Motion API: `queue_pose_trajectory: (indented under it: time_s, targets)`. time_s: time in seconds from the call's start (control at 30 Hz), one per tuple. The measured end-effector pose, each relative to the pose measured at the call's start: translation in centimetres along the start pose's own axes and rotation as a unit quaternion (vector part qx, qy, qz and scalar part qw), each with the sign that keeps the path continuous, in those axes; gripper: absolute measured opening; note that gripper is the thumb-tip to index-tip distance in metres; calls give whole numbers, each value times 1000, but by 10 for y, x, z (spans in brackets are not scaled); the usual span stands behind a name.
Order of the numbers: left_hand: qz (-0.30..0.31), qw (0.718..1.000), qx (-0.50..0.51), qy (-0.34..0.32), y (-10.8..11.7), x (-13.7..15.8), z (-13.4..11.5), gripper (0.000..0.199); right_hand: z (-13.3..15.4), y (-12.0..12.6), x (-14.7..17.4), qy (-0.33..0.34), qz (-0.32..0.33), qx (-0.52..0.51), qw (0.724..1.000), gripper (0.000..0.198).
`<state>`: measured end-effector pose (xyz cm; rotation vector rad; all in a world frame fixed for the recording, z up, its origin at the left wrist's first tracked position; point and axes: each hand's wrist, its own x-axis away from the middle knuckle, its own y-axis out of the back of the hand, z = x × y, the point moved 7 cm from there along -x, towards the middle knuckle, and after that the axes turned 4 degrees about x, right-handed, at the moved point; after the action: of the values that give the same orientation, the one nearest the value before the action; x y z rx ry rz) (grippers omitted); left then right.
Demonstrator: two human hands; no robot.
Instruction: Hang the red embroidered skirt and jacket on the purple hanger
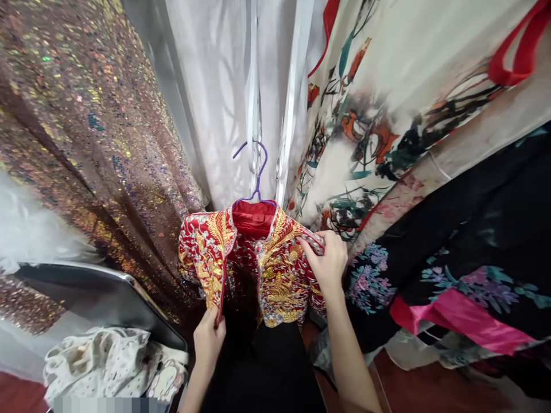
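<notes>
- left hand fingers pinching the red jacket by its front edge, probably keeping it spread
- right hand pinching its shoulder, guess that steadies the purple hanger

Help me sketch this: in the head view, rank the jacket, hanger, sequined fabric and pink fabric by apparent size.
1. Sequined fabric
2. Jacket
3. Pink fabric
4. Hanger, judged by its visible part; the jacket hides the rest
</notes>
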<state>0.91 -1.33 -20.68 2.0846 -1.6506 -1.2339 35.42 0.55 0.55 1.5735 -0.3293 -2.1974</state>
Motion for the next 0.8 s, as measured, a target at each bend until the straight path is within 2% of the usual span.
queue_pose_trajectory:
  time_s: [0.13, 0.23, 0.33, 0.4, 0.47, 0.53, 0.57, 0.6, 0.63, 0.67, 0.7, 0.73, 0.77, 0.8]
  targets:
    - [58, 998, 26, -29, -42, 30, -55, 22, -1, 3, 1, -22, -13, 0, 1000, 36]
    - [109, 994, 30, 12, -71, 15, -73, 21, -10, -2, -4, -22, 1, -33, 999, 36]
    - [186, 978, 66, 63, -89, -30, -67, 9, -18, -15, -16, -7, 43, -69, 997, 35]
    - [197, 974, 88, 70, -90, -60, -61, 6, -21, -18, -22, -7, 57, -73, 996, 37]
    - [199, 970, 117, 77, -90, -77, -55, 9, -18, -14, -17, 4, 52, -77, 996, 54]
    - [202, 963, 156, 92, -89, -80, -46, 13, -11, -3, 6, 30, 24, -92, 995, 73]
    - [201, 955, 187, 109, -89, -76, -39, 17, -7, 4, 26, 42, 1, -106, 994, 76]
    - [198, 944, 225, 136, -90, -70, -29, 22, -6, 11, 50, 42, -31, -124, 991, 71]
    - [189, 929, 266, 172, -91, -62, -17, 28, -6, 19, 79, 29, -78, -151, 985, 58]
    - [176, 910, 306, 217, -94, -52, -2, 34, -9, 24, 110, -5, -128, -186, 974, 41]
    - [160, 886, 342, 268, -98, -40, 15, 40, -13, 20, 140, -62, -127, -230, 963, 22]
    - [143, 860, 369, 320, -103, -28, 33, 45, -16, 0, 169, -138, -35, -292, 946, 7]
    - [127, 835, 389, 368, -110, -16, 49, 47, -17, -29, 202, -249, 86, -364, 893, 7]
    - [113, 808, 408, 411, -117, -4, 64, 47, -16, -55, 240, -381, 176, -425, 802, 13]
